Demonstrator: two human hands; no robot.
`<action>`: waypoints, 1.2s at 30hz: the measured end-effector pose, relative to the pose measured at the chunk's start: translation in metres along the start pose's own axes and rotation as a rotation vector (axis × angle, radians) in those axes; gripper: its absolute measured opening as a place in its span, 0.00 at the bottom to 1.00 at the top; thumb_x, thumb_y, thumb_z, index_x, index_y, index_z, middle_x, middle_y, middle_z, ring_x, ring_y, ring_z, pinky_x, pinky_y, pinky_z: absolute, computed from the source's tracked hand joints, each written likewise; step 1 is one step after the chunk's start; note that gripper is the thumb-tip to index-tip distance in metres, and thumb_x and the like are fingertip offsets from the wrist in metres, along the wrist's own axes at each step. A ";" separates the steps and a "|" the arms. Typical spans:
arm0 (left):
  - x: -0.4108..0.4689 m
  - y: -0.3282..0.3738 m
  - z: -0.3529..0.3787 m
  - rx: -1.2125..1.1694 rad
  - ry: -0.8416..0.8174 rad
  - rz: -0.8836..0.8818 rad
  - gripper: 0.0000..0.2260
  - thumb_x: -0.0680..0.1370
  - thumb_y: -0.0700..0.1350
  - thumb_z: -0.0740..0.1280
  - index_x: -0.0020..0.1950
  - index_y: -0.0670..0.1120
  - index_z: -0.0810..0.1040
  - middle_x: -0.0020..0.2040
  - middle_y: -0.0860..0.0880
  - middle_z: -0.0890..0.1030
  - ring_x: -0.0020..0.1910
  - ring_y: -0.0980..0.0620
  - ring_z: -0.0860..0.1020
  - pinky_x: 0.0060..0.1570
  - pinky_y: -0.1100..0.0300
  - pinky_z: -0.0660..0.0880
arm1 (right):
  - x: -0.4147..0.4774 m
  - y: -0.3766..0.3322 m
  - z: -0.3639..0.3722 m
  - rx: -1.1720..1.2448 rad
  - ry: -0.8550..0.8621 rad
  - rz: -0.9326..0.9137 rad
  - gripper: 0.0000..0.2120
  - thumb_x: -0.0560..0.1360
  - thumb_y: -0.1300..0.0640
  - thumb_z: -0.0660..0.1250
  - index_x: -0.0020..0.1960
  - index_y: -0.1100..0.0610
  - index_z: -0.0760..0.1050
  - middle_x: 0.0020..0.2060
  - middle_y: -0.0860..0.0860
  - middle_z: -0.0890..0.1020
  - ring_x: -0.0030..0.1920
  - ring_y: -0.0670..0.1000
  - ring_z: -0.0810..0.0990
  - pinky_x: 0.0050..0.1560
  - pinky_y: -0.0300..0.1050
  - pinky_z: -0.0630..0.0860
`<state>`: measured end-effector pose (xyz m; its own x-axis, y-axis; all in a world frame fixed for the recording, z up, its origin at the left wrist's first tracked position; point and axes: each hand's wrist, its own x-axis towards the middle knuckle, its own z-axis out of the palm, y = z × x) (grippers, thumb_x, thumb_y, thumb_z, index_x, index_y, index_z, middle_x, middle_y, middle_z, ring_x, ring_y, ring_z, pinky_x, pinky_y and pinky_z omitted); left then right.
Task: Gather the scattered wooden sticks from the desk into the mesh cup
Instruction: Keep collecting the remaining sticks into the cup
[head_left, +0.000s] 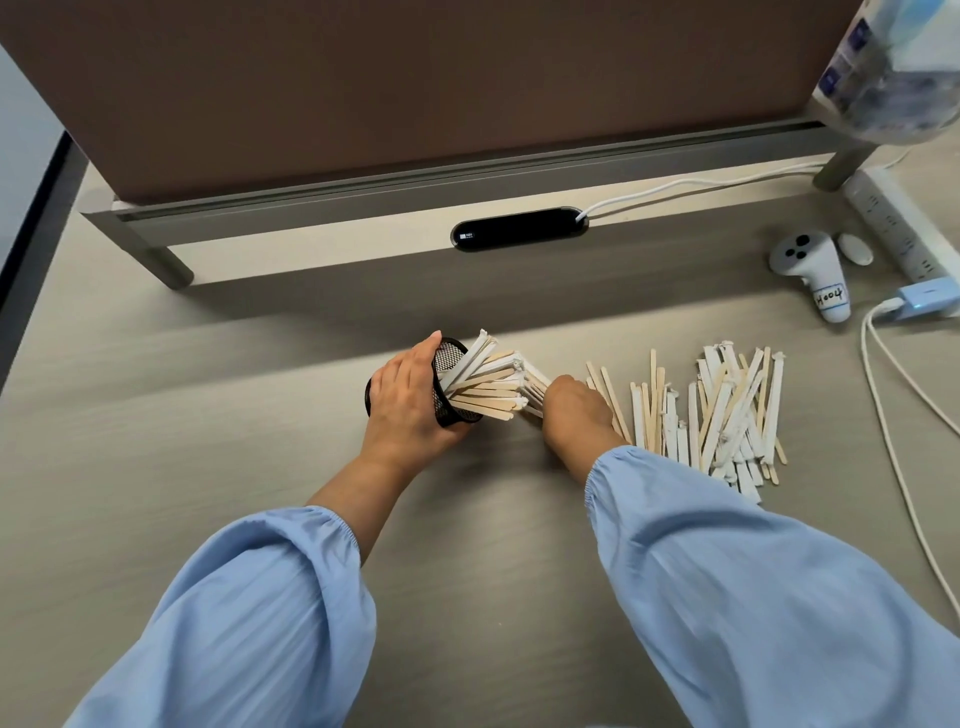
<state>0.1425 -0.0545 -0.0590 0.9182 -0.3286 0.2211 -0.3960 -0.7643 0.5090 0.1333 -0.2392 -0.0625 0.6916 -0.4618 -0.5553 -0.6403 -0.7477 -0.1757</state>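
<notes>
A black mesh cup (451, 358) lies tipped on its side at the desk's middle, mouth facing right, with my left hand (408, 397) wrapped around it. A bundle of wooden sticks (491, 382), some in white paper wrappers, fans out of its mouth. My right hand (574, 413) is closed on the outer ends of that bundle, right beside the cup. To the right of my right hand a loose pile of sticks (722, 415) lies scattered on the desk.
A grey monitor riser (363, 208) with a brown panel spans the back. At the far right lie a white controller (810, 270), a power strip (898, 228), a blue charger (930, 299) and white cables (893, 441).
</notes>
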 end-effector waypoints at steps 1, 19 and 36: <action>0.001 0.000 0.000 -0.001 0.001 0.000 0.40 0.62 0.61 0.64 0.70 0.44 0.60 0.64 0.43 0.73 0.61 0.41 0.71 0.63 0.50 0.60 | 0.000 0.001 0.002 -0.010 -0.002 -0.008 0.15 0.75 0.67 0.59 0.60 0.61 0.75 0.61 0.58 0.78 0.62 0.60 0.76 0.57 0.48 0.73; 0.000 0.001 0.001 -0.008 0.023 0.002 0.39 0.61 0.62 0.64 0.68 0.48 0.59 0.63 0.44 0.73 0.61 0.42 0.71 0.61 0.50 0.60 | -0.011 0.006 0.011 -0.296 0.055 -0.275 0.17 0.78 0.67 0.53 0.66 0.65 0.65 0.64 0.63 0.70 0.65 0.63 0.68 0.62 0.55 0.70; -0.002 0.010 -0.007 -0.121 0.010 -0.130 0.45 0.59 0.59 0.70 0.71 0.41 0.60 0.63 0.41 0.72 0.62 0.41 0.68 0.63 0.50 0.60 | -0.034 -0.017 -0.089 1.769 0.213 -0.321 0.17 0.79 0.52 0.61 0.33 0.55 0.66 0.18 0.45 0.67 0.19 0.43 0.66 0.23 0.37 0.67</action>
<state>0.1368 -0.0572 -0.0488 0.9618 -0.2257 0.1548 -0.2721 -0.7273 0.6301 0.1506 -0.2532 0.0322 0.7819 -0.5704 -0.2516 0.0502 0.4599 -0.8866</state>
